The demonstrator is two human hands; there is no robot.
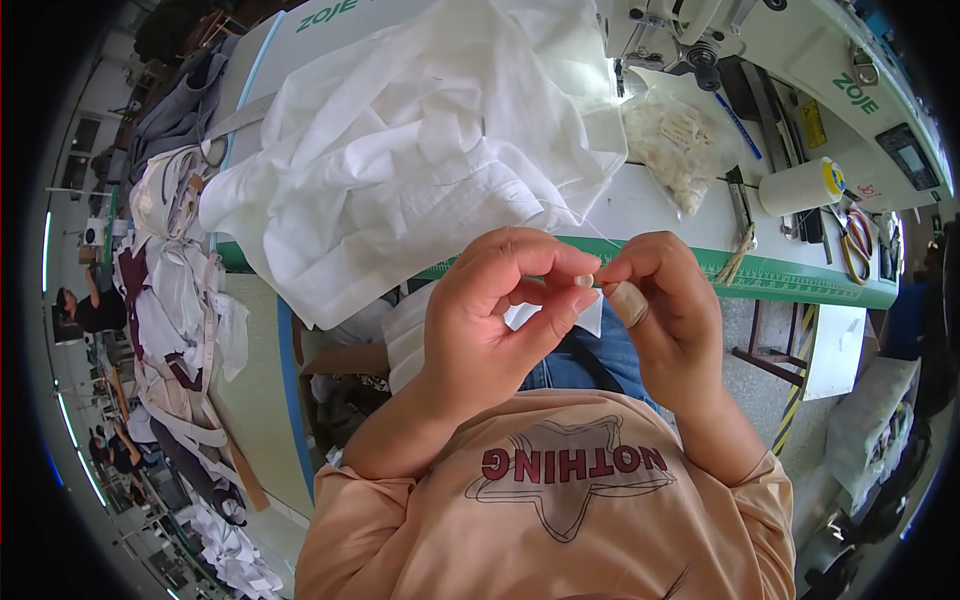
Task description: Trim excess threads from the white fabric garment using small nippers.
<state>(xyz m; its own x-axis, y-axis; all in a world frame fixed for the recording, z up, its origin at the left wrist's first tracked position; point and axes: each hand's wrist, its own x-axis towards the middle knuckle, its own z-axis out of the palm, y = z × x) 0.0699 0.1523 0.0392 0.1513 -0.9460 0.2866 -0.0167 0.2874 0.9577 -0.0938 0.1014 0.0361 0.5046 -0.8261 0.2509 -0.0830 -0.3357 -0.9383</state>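
In front of my chest, at the near edge of the sewing table, both my hands are raised close together. My left hand [510, 300] pinches a small pale button [583, 282] between thumb and fingertips. Fingertips of my right hand [665, 310] are pressed together right beside it; whatever they hold is too small to make out. A beige wrap [628, 303] covers the right thumb's tip. Beyond the hands a white garment [430, 150] lies heaped on the table and hangs over its front edge. A loose white thread [560, 208] runs from the cloth toward my fingers.
A sewing machine [690, 50] stands at the back right. Near it lie a clear bag of small pale pieces [675, 145], a thread cone [800, 187], a blue pen [738, 125] and pliers [857, 245]. A green ruler strip [800, 282] lines the table edge. Piled garments [175, 290] lie left.
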